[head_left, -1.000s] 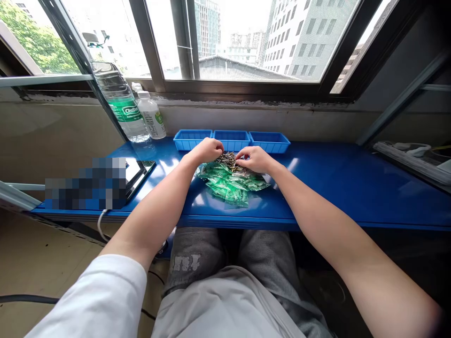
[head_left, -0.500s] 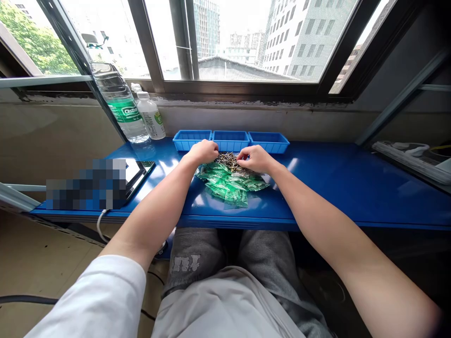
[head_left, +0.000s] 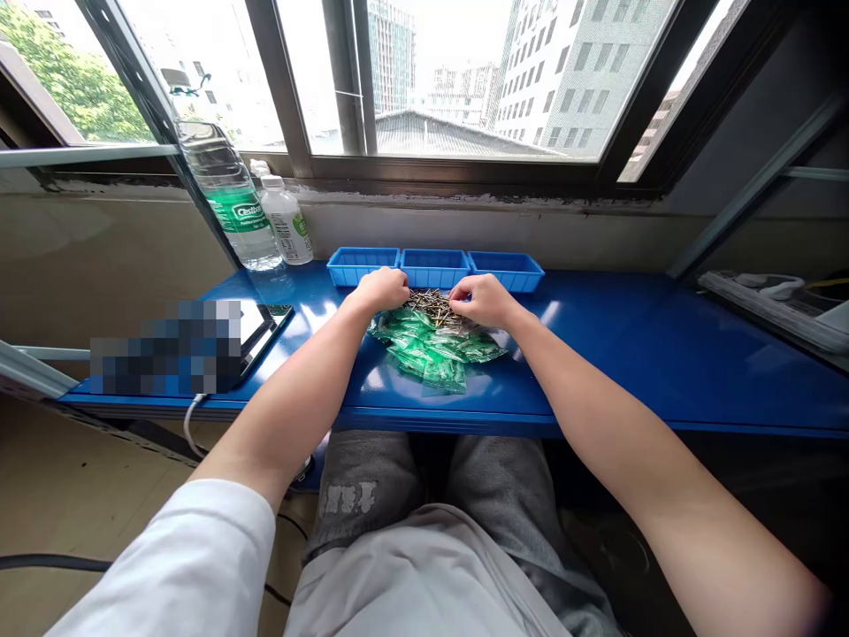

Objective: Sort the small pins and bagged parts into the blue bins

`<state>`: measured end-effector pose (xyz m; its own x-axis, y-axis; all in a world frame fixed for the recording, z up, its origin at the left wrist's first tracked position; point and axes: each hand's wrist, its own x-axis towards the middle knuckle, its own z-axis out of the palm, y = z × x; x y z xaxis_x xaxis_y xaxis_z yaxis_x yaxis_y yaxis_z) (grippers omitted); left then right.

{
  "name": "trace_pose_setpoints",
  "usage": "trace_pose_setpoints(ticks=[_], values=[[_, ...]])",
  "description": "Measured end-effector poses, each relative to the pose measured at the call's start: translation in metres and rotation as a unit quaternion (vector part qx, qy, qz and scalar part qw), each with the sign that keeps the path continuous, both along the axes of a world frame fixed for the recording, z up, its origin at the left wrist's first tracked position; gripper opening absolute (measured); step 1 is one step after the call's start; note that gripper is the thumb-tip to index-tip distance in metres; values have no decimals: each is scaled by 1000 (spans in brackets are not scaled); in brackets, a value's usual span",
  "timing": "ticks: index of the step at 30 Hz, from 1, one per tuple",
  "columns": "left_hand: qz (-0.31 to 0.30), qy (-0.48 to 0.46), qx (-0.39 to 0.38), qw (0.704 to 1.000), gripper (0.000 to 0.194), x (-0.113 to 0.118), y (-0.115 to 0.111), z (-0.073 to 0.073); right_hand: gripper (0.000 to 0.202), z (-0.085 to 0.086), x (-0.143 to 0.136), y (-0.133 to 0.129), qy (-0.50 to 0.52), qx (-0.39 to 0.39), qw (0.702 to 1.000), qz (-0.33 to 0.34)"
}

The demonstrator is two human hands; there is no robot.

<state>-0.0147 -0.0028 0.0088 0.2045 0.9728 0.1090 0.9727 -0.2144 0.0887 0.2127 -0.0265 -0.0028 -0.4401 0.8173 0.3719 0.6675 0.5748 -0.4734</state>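
A pile of small metal screws (head_left: 430, 305) lies on the blue tabletop between my two hands. Clear green plastic bags (head_left: 428, 354) are heaped against its near side. My left hand (head_left: 385, 289) is at the pile's left edge, fingers curled down and closed; whatever they hold is hidden. On the right, my right hand (head_left: 486, 301) has thumb and forefinger pinched together at the pile's edge, and anything between them is too small to name. Just behind stand three blue plastic bins in a row: left bin (head_left: 363, 276), middle bin (head_left: 434, 278) and right bin (head_left: 508, 280).
A large water bottle (head_left: 242, 217) and a smaller white bottle (head_left: 286, 221) stand at the back left by the window. A tablet-like device (head_left: 265, 327) lies on the left, beside a blurred area. Shelf posts rise at both sides. The tabletop (head_left: 650, 354) stretches rightward.
The view has tilted very slightly. My right thumb and forefinger have shifted a little to the right at the screw pile; my left hand stays nearly in place.
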Motion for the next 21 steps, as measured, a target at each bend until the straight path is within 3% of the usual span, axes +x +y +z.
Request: trace_pose_setpoints(ticks=[9,15,18,21], values=[[-11,-27,-15,999,31,0,0,0,14,7,11,3,86,18,993,-83],[-18,-55,19,998,31,-1,2,-1,21,0,13,11,164,3,984,-68],[-78,-126,64,987,34,3,1,1,24,-4,10,12,183,5,981,-62],[-164,-194,56,966,34,9,-5,2,26,-7,5,11,206,8,977,-59]])
